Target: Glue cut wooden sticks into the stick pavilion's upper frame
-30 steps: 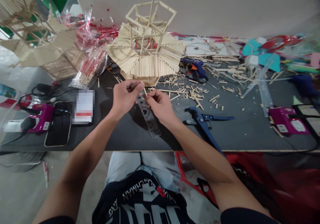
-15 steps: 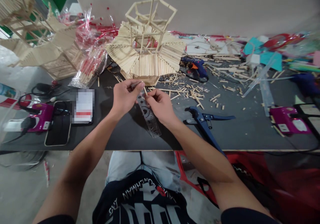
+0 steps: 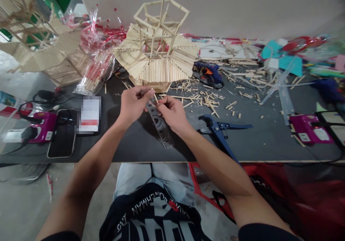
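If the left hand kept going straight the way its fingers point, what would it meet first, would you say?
The left hand points right, across the ruler, so it would probably meet the right hand first: their fingertips nearly touch over a small stick. Depth between them is hard to judge.

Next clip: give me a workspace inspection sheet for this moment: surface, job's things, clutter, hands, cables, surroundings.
Surface: dark table, its far half strewn with stick offcuts.
Job's things: clear ruler and a thin stick, both held over the table; stick model just beyond.
Clutter: blue cutter, glue gun, phone, stick packets, paper scraps.
Hands: left hand grips the ruler's top; right hand pinches the stick beside it.
Cables: black cord by the left purple power strip; second strip at right.
Surroundings: pale wall behind; more stick models at left.
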{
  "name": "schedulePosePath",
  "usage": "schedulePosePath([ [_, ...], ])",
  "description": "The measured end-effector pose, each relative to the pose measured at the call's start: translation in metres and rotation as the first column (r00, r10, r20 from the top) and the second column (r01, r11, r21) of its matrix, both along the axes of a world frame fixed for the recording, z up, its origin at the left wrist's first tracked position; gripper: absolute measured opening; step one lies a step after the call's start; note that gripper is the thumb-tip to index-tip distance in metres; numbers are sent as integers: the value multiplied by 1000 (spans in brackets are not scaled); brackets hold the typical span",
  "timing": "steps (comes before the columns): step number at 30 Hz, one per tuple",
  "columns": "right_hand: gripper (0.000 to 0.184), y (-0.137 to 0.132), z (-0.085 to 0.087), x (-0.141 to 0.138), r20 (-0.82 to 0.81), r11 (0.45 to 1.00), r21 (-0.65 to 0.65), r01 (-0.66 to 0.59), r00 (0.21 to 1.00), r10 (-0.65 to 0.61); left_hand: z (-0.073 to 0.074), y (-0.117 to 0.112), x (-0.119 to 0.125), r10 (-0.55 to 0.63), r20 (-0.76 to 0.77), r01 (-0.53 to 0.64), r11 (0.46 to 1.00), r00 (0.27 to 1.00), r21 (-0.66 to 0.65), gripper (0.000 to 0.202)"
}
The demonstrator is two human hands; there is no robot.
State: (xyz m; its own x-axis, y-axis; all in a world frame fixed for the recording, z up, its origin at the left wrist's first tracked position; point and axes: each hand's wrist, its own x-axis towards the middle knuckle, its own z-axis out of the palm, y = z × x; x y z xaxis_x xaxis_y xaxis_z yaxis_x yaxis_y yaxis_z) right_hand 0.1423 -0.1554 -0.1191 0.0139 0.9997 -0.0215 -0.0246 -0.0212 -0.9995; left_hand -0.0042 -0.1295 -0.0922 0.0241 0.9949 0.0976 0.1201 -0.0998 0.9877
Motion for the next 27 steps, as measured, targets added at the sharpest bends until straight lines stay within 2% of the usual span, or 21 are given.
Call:
schedulePosePath([
  [6, 12, 4, -7, 1, 34, 999, 1, 34, 999, -34, 2, 8, -17, -26, -144, 21, 999, 989, -39, 20],
  [9, 15, 7, -11, 1, 74, 999, -18, 42, 996, -40, 1, 10, -25, -37, -359, 30, 999, 933, -23, 24],
  [11, 15, 8, -12, 2, 111, 998, -24, 61, 992, -58, 1, 8, -25, 35, -569, 6, 998, 822, 70, 25],
  [13, 14, 8, -11, 4, 150, 996, -7, 91, 985, -89, 3, 4, -23, 126, -741, 3, 985, 660, 170, 26],
  [15, 14, 6, -9, 5, 174, 994, 17, 105, 979, -106, 5, 0, -20, 182, -831, 17, 974, 526, 225, 27],
  [17, 14, 5, -7, 5, 184, 995, 30, 98, 978, -102, 7, -3, -18, 181, -867, 56, 971, 465, 233, 26],
  [21, 13, 5, -5, 5, 191, 995, 46, 83, 977, -91, 9, -5, -16, 98, -894, 135, 976, 438, 173, 23],
  [27, 12, 9, 1, 20, 230, 989, 107, 99, 966, -121, 7, 1, -22, 39, -876, 175, 975, 481, 139, 24],
])
